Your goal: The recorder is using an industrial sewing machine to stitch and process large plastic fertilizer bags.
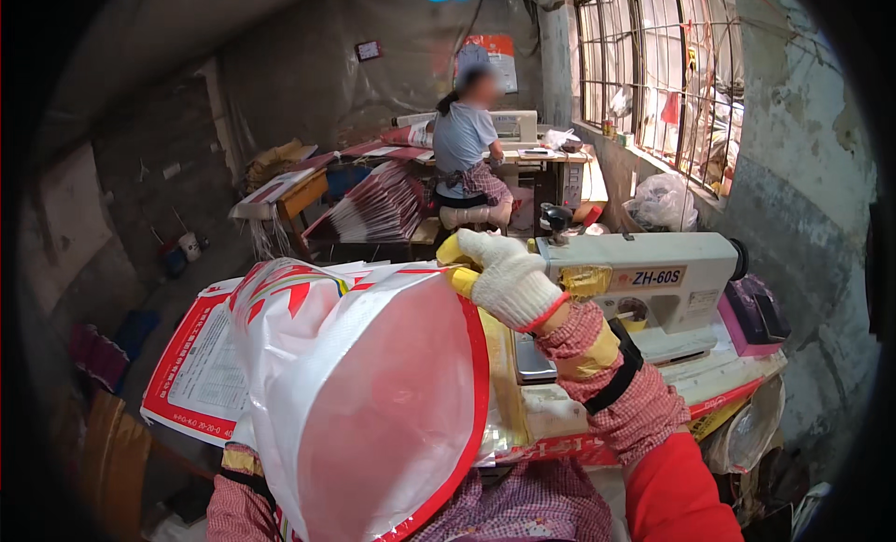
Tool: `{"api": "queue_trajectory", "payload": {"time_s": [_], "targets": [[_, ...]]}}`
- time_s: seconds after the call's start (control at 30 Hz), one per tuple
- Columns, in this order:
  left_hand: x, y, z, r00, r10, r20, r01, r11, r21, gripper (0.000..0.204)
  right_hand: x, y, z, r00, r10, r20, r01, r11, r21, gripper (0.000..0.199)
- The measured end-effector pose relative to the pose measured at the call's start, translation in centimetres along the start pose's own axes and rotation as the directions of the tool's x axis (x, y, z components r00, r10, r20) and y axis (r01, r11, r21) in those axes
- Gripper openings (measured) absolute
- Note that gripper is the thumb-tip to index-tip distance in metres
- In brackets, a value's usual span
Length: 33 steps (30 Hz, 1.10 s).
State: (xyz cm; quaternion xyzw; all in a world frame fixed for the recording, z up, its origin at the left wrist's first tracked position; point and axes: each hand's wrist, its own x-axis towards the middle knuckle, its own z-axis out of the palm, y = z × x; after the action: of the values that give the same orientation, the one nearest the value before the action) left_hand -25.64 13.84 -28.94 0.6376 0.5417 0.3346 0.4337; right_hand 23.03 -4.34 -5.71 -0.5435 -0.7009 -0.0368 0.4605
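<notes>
A large white woven sack (299, 383) with red print hangs in front of me, its red-edged mouth gaping toward me. My right hand (509, 276), in a white knit glove with yellow fingertips, pinches the upper corner of that mouth. My left forearm comes in at the lower left in a checked sleeve. The sack hides the left hand and its fingers. Beneath and left of the sack lie more flat printed sacks (201, 374). Just right of my right hand stands a cream sewing machine (653, 281) on its table.
A purple-and-black box (754, 313) sits at the machine's right end. Ahead, a person (465, 136) sits at another sewing machine beside a stack of folded sacks (373, 206). A barred window (658, 70) is on the right, with a bag of clear plastic (663, 204) below it.
</notes>
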Motion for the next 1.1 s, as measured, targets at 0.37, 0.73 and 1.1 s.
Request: {"api": "queue_trajectory", "payload": {"time_s": [0.37, 0.73, 1.1], "targets": [[4.8, -0.7, -8.9, 0.975, 0.127, -0.185, -0.012, 0.854, 0.520, 0.035, -2.6, -5.6, -1.0, 0.930, -0.365, -0.043, 0.363, 0.931, -0.038, 0.034], [3.7, -7.0, -17.0, 0.951, 0.192, -0.242, 0.044, 0.691, 0.722, 0.032, -16.8, 4.6, 1.6, 0.514, 0.721, 0.465, -0.447, 0.687, -0.573, 0.042], [-15.4, -2.0, -2.8, 0.993, -0.116, 0.000, 0.087, 0.748, -0.657, 0.048, -24.6, 2.9, 7.6, 0.848, 0.514, -0.132, -0.530, 0.813, -0.240, 0.063]]}}
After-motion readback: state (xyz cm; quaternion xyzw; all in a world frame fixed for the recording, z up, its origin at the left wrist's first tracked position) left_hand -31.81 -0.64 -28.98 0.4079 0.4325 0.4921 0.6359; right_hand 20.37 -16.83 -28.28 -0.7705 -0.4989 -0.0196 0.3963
